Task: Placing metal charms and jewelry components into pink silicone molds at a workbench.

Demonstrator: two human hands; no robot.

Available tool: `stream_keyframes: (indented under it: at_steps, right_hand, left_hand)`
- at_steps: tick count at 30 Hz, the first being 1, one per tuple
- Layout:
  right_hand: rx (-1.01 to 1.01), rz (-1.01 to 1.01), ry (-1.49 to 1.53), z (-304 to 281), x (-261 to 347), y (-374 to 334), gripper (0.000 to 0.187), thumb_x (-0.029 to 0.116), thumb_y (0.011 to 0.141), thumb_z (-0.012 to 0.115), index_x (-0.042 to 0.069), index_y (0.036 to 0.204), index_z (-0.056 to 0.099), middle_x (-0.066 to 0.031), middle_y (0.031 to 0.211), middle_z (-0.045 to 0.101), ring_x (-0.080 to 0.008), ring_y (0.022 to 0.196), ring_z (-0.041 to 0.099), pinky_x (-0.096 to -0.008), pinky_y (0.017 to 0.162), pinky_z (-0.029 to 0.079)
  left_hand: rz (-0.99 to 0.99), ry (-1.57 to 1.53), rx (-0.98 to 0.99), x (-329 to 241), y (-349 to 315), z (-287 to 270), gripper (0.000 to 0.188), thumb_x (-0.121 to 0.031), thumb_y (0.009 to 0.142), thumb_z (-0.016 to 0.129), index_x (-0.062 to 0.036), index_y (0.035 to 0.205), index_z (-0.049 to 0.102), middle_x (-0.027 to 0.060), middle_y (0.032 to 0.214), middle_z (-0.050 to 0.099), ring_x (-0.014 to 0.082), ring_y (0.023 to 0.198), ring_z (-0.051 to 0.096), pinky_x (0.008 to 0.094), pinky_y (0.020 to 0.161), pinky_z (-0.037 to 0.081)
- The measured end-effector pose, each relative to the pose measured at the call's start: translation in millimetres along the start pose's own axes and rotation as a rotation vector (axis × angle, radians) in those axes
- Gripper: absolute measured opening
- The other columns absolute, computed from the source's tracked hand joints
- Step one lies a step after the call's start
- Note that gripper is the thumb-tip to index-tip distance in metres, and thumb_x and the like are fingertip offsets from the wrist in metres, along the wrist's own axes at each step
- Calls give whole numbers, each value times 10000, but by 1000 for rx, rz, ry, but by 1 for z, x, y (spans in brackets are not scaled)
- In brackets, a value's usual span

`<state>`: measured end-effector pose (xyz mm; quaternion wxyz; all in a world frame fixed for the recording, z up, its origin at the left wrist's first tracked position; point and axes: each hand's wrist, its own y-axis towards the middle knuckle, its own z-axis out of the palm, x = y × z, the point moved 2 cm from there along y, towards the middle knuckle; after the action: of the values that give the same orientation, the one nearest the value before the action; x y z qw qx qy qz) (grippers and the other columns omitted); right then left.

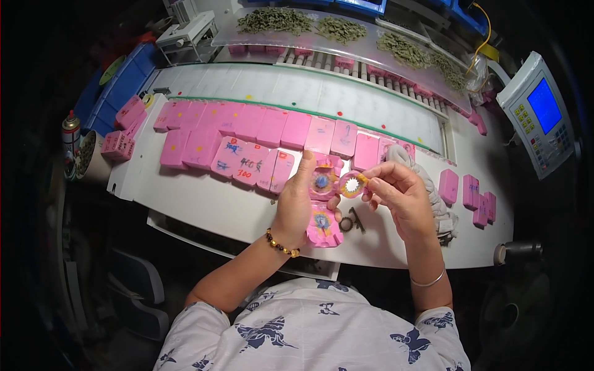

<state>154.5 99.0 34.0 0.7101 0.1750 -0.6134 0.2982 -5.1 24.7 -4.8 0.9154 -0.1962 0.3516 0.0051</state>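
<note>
My left hand [296, 195] is closed round a pink rubber mould [324, 226] that lies opened out, with blue and yellow marks round the hollows of its two parts. My left thumb points up along its edge. To the right of it, my right hand [399, 195] pinches a small round pink piece [352, 185] between thumb and fingertips. That piece has yellow marks and a toothed hole through which white shows. Its left rim is close to the mould; whether they touch I cannot tell. On the table just below my right hand sits a dark metal tool [354, 221] with a ring-shaped part.
Rows of pink mould blocks [216, 117] fill the table's left and middle, with several more [449, 186] at right. A grey cloth [427, 179] lies beside my right forearm. Behind are a roller conveyor [365, 71], a shelf with green pieces [275, 20] and a control panel [538, 114].
</note>
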Motion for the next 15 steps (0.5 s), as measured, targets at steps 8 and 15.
stream_keyframes:
  at_steps: [8,15]
  right_hand:
    - [-42,-327,-439,16,6,0,98,30,883,643,21,970,688,-25,871,623,-58,692,563,-196,597,459]
    - [-54,-523,-797,37,16,4,141,-2,812,678,17,952,675,-80,820,599,-161,676,584,-260,562,459]
  left_hand:
    - [-5,124,67,10,-2,7,574,-565,994,330,-49,994,581,48,744,581,138,571,561,290,477,513]
    - [2,55,105,16,-4,10,525,-525,1014,330,-48,972,544,39,759,544,107,579,547,260,478,523]
